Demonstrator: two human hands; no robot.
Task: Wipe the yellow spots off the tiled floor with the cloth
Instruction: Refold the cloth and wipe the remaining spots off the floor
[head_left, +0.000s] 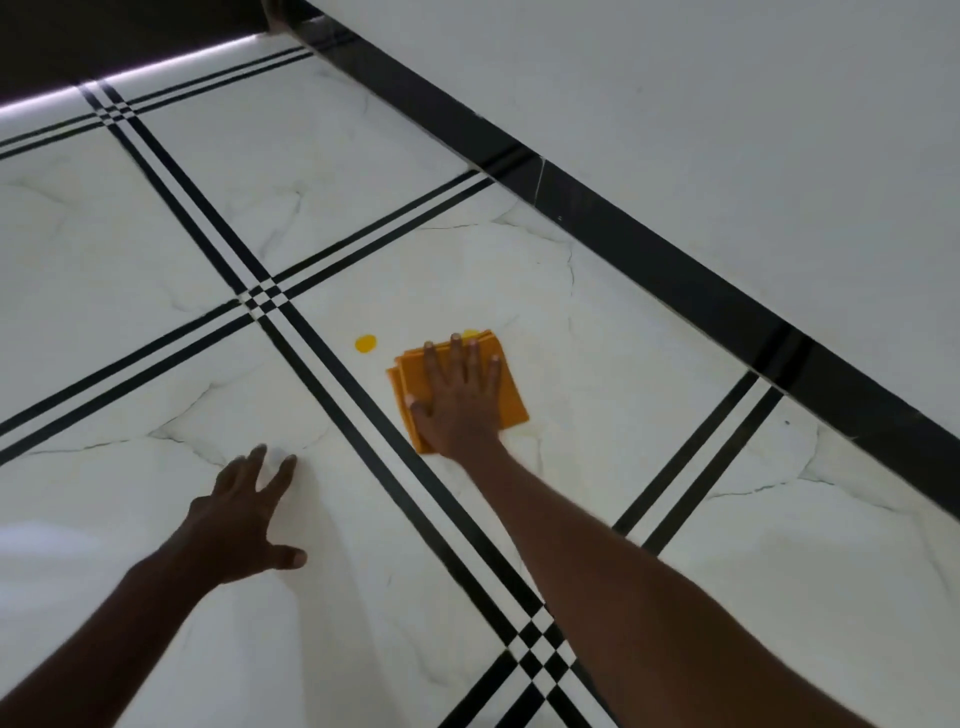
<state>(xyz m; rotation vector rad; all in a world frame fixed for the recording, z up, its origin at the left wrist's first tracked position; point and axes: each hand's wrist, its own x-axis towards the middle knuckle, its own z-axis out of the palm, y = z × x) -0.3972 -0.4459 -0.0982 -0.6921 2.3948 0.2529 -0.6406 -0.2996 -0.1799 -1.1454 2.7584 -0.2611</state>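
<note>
In the head view, the right hand (460, 400) is lying flat on a folded square orange cloth (511, 395), its fingers straight and slightly spread and its palm pressing the fabric down onto the glossy white marble-veined tiled floor (156, 249); nothing is being pinched or curled around, the hand simply bearing on the cloth from above; the cloth is sitting on the tile just short of the centre of the picture, its layered edges showing at the hand's nine o'clock side; a small round yellow spot (365, 344) is lying on the tile at about ten o'clock from the cloth, near it but apart; a second sliver of yellow (470, 333) is peeking out at the cloth's twelve o'clock edge, touching it and mostly covered; the left hand (244, 525) is reaching over the neighbouring tile at about eight o'clock from the cloth, fingers spread wide and holding nothing, though whether the fingertips are touching the floor cannot be told; paired black inlay stripes (332, 384) are running between the two hands; a glossy black skirting band (649, 260) is bordering the floor at two o'clock, below a plain white wall (727, 104).
</note>
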